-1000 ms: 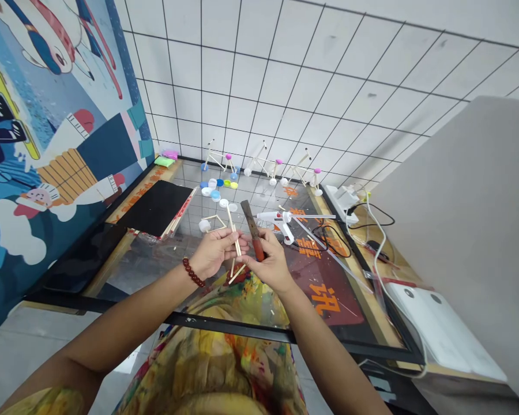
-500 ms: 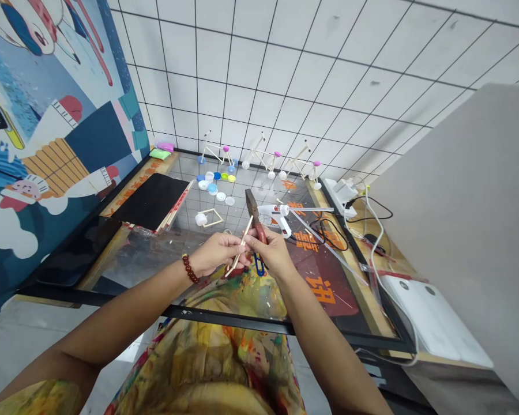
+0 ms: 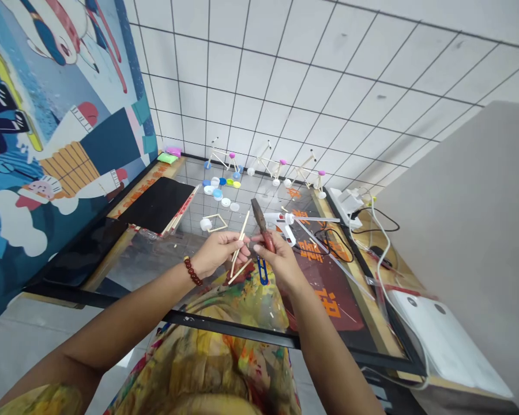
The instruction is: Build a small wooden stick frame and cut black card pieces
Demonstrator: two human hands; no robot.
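Thin pale wooden sticks (image 3: 241, 237) are pinched between the fingers of my left hand (image 3: 218, 253), one pointing up and another slanting below the fingers. My right hand (image 3: 281, 259) is wrapped round the red handle of the pliers (image 3: 259, 218), whose dark jaws point up and away from me. The two hands are close together over the near part of the glass-topped table. Below my right hand lies a blue cutter (image 3: 263, 271), partly hidden by it. A white glue gun (image 3: 288, 222) rests just beyond my right hand.
Three small stick frames (image 3: 266, 158) stand along the back edge. Coloured bottle caps (image 3: 217, 194) lie before them, near a stick frame with a cap (image 3: 206, 224). A black folder (image 3: 158, 204) is left; a power strip (image 3: 343, 204) and white device (image 3: 441, 334) are right.
The view has shifted a little. The sticks in my left hand have spread apart, and the pliers have moved slightly away from them.
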